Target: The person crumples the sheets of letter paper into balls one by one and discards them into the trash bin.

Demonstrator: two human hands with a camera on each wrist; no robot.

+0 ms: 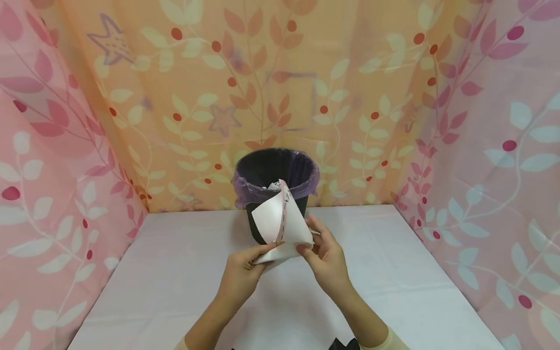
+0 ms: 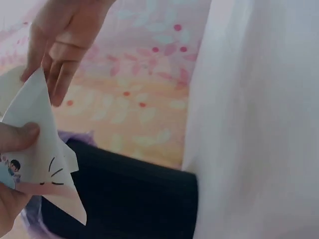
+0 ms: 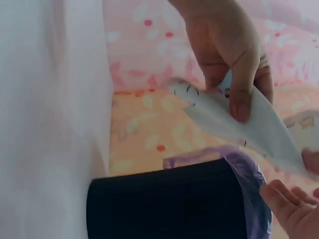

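Observation:
A folded, creased piece of white printed paper is held up in front of the black bin. My left hand pinches its lower left edge, thumb on top. At the lower right edge, my right hand pinches the paper between thumb and fingers. In the left wrist view the paper shows small coloured print and dark strokes. The right wrist view shows the left thumb pressed on the paper. Purple liner folds over the bin's rim, and some white crumpled matter shows just inside it.
The bin stands at the back of a white-covered table. Behind it hangs an orange patterned curtain, with pink patterned cloth along both sides. A small black object shows at the bottom edge, by the right forearm.

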